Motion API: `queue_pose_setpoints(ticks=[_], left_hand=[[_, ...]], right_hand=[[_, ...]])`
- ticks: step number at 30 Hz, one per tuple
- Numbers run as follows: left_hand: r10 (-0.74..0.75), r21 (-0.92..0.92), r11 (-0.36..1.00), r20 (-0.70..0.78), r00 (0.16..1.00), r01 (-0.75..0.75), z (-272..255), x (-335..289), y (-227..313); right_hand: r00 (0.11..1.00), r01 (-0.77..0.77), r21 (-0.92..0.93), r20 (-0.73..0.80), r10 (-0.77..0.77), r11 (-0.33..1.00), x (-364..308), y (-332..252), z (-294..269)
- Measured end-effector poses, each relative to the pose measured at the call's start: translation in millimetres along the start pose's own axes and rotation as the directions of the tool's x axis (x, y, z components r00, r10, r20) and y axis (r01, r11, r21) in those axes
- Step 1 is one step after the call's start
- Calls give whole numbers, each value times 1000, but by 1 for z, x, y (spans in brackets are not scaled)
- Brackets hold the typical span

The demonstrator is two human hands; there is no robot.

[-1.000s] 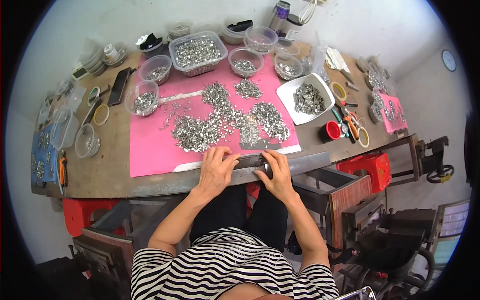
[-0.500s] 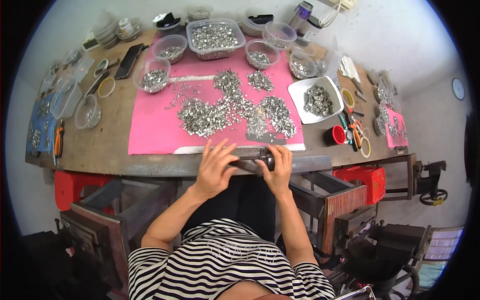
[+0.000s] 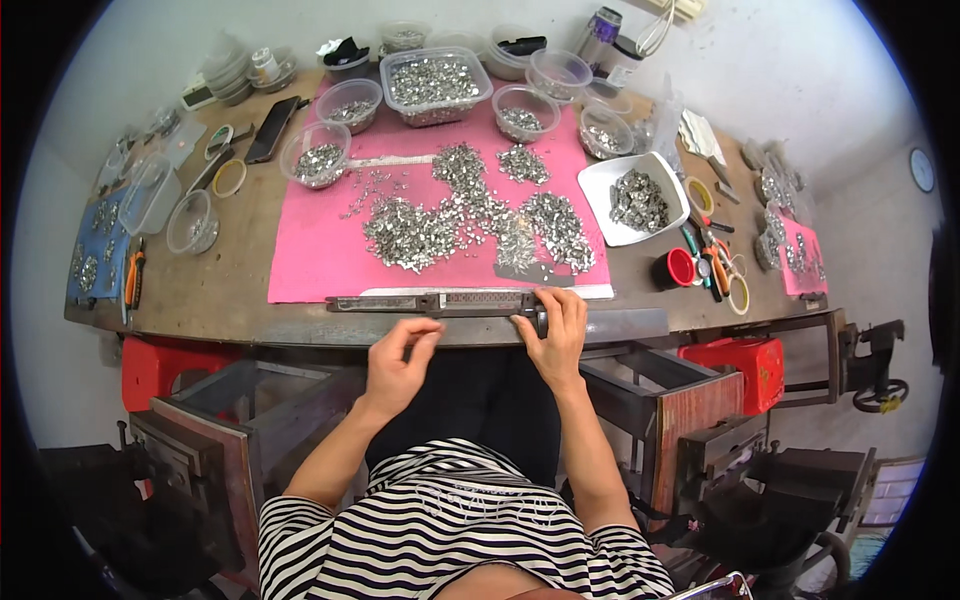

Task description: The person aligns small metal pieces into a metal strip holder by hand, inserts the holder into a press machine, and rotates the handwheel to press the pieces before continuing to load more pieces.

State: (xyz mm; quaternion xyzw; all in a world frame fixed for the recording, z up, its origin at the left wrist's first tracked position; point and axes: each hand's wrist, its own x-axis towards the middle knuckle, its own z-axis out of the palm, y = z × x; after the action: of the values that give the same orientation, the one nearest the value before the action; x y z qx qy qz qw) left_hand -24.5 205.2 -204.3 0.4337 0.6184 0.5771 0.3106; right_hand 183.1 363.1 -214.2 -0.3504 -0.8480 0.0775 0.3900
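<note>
Head view: holding a long, narrow, dark metal bar (image 3: 435, 305) by one end at the brown table's (image 3: 205, 295) front edge.
Gripping the bar's right end between right hand's (image 3: 555, 338) thumb and fingers; left hand (image 3: 398, 368) loosely curled, thumb apart, just nearside of the bar. Facing a pink rectangular mat (image 3: 310, 240) heaped with small silvery metal pieces (image 3: 410, 233).

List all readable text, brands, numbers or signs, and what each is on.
No text is legible.
Striped shirt: pale outlined lettering or design, too distorted to read.
Purple-and-grey flask: surface print too small to read.
Dark-lidded jar: pale label, too small to read.
Wall clock: dial marks too small to read.
Dark bar at the right hand: patterned strip, too fine to tell if marked.
</note>
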Motion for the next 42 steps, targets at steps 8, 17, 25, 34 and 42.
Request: queue_pose_setpoints(ticks=[8, 17, 25, 34, 42], left_hand=[[468, 646, 636, 111, 877, -422, 21, 54, 5], [486, 637, 647, 79, 871, -419, 25, 53, -4], [488, 641, 648, 67, 871, -412, 25, 52, -3], [572, 539, 597, 233, 787, -594, 67, 117, 23], [562, 477, 427, 525, 639, -768, 101, 169, 9]], right_hand=[[995, 100, -13, 32, -99, 995, 32, -4, -10], [860, 469, 29, 216, -463, 883, 56, 9, -14], [972, 60, -523, -164, -170, 850, 117, 67, -66], [986, 55, -11, 157, -52, 998, 61, 53, -13], [980, 79, 6, 181, -79, 997, 62, 50, -11]])
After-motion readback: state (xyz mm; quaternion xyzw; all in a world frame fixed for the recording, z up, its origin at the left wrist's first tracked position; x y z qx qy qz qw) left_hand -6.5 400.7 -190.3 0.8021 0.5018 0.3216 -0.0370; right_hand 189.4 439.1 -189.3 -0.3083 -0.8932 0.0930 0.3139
